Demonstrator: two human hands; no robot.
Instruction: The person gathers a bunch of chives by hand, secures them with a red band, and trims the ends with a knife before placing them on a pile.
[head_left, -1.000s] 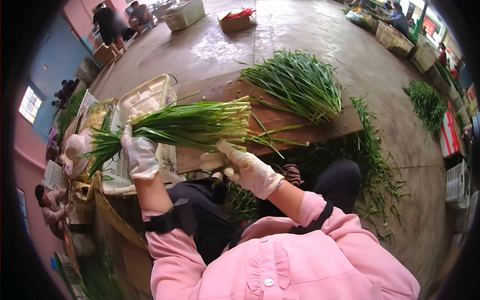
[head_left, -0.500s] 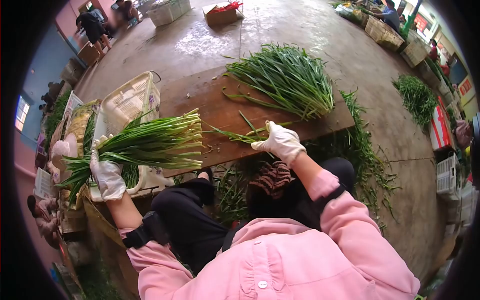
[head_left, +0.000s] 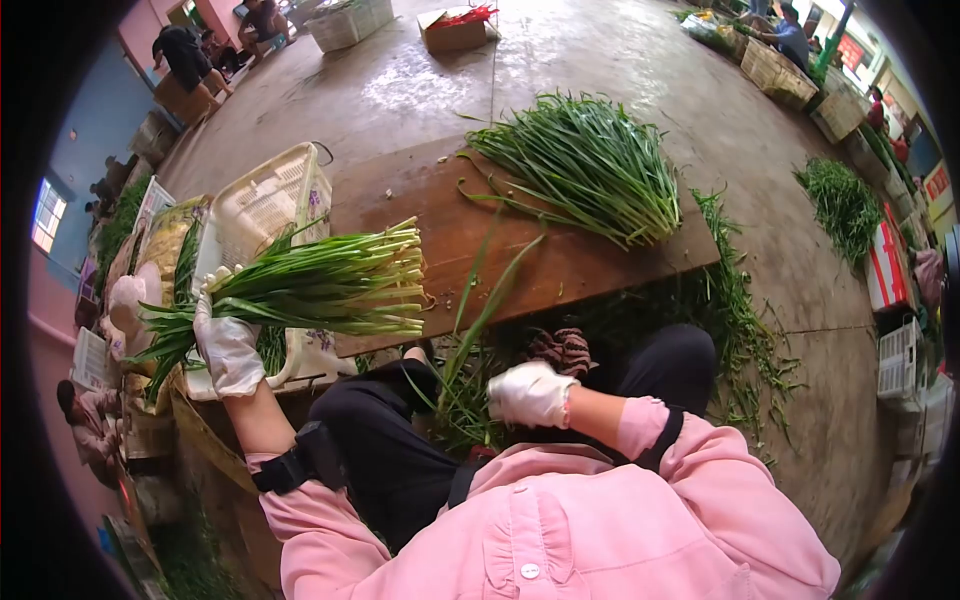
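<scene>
My gloved left hand [head_left: 228, 345] is wrapped around a bunch of garlic chives [head_left: 325, 280], whose pale cut ends point right over the board's edge. In front of my lap is my gloved right hand [head_left: 532, 394], its fingers curled under and partly blurred. Several long loose chive leaves [head_left: 487, 300] hang in the air to its upper left; I cannot make out whether the hand touches them. A larger pile of chives [head_left: 590, 170] lies on the brown wooden board [head_left: 400, 205], its stems toward the lower right.
A white plastic basket [head_left: 265, 200] stands left of the board. Chive scraps [head_left: 745, 340] litter the floor on the right and between my legs. A cardboard box [head_left: 458, 35] with red things is at the far side. Other people [head_left: 185, 60] work at the edges.
My right hand has drawn back from the board's front edge toward my lap. The loose leaves it held over the board now hang between board and lap. My left hand still grips its bunch.
</scene>
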